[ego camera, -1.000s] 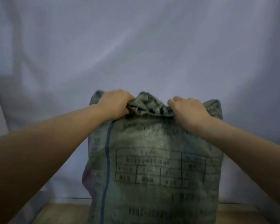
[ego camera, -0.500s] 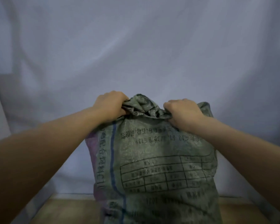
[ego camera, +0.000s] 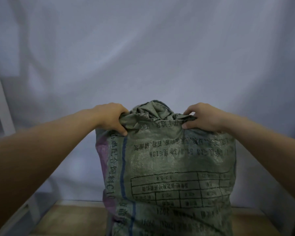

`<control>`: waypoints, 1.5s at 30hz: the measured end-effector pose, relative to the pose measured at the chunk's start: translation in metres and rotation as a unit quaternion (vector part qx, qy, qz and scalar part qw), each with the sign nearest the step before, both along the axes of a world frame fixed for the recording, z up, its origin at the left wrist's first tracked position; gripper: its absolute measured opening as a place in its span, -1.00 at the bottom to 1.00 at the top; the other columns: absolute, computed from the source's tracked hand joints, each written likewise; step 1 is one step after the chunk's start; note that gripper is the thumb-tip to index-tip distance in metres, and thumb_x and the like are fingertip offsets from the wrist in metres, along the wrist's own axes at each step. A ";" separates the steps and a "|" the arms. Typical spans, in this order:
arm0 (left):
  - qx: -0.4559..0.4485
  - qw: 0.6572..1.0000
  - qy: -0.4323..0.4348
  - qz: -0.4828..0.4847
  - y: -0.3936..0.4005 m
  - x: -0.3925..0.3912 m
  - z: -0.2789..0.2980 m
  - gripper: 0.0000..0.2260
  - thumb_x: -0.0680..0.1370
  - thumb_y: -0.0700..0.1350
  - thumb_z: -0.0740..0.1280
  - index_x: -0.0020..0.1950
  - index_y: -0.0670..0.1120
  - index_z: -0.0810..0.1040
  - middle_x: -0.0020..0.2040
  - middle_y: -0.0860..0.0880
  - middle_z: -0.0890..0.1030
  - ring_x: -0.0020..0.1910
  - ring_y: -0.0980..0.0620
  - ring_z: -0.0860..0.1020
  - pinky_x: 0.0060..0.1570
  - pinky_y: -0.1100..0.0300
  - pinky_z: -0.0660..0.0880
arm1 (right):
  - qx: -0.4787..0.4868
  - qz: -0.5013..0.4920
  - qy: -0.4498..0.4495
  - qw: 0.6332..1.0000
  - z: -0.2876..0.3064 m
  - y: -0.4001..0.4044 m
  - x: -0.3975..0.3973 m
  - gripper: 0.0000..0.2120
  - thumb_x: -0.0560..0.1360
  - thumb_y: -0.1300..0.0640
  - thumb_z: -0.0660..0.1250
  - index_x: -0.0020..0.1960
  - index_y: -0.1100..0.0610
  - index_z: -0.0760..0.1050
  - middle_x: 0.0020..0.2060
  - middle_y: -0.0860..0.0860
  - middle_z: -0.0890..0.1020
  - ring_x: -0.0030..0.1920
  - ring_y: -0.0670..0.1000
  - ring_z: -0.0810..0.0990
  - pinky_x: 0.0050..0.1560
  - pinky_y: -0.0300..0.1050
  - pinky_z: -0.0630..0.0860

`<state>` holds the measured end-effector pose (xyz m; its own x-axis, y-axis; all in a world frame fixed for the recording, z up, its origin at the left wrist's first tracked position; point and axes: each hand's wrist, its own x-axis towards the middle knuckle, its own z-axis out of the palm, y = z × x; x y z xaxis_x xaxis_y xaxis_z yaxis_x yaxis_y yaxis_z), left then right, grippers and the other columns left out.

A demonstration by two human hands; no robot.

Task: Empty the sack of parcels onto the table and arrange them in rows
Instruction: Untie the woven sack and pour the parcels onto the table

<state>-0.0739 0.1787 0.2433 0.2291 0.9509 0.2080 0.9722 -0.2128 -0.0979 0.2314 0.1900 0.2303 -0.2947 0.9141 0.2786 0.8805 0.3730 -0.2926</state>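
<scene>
Grey-green woven plastic sack w/ upside-down black print & blue stripe stands upright on wooden worktop, centre-right of head view. Left hand and right hand each grip bunched fabric at sack's top corners. Pale cloth backdrop behind.

sack | green woven, printed, blue stripe | upright, top bunched
</scene>
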 end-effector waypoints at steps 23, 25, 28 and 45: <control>-0.085 0.971 -0.036 0.219 0.007 0.036 -0.007 -0.17 0.24 0.60 0.17 0.04 -0.13 0.54 0.02 -0.06 0.56 0.10 -0.14 0.54 0.18 -0.02 0.46 | -0.117 -0.233 -0.064 0.963 -0.038 0.016 0.054 -0.52 0.32 -0.18 0.57 -0.30 0.16 0.41 -0.33 0.05 0.50 -0.12 0.18 0.54 0.01 0.06 0.41; -0.117 0.966 -0.101 0.209 0.007 0.040 -0.011 -0.23 0.43 0.43 0.24 0.28 -0.23 0.50 0.20 -0.17 0.53 0.22 -0.18 0.50 0.23 0.03 0.43 | -0.101 -0.244 -0.059 0.963 -0.038 0.019 0.055 -0.56 0.32 -0.09 0.59 -0.32 0.16 0.41 -0.35 0.06 0.49 -0.15 0.18 0.53 -0.02 0.05 0.40; -0.148 0.944 -0.213 0.204 0.010 0.043 -0.013 -0.38 0.52 0.21 0.35 0.36 -0.25 0.43 0.30 -0.21 0.49 0.17 -0.18 0.50 0.14 0.00 0.47 | -0.106 -0.237 -0.071 0.963 -0.035 0.018 0.052 -0.59 0.36 -0.04 0.58 -0.31 0.19 0.43 -0.30 0.08 0.49 -0.15 0.16 0.54 -0.02 -0.05 0.46; 0.354 0.813 -0.455 0.084 0.012 -0.008 0.039 -0.97 0.54 -0.16 0.40 -0.07 -0.06 0.57 -0.03 -0.07 0.58 0.00 -0.07 0.53 0.04 0.12 0.47 | 0.373 -0.107 0.162 0.907 0.023 0.029 -0.020 -0.82 0.55 0.23 0.30 -0.16 0.07 0.34 -0.38 -0.04 0.41 -0.11 0.24 0.48 -0.19 0.03 0.39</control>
<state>-0.0819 0.1906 0.2824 -0.4460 0.5214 0.7275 0.7206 -0.2728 0.6374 0.2111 0.2190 0.2534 0.0751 0.4621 0.8836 0.8695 0.4035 -0.2849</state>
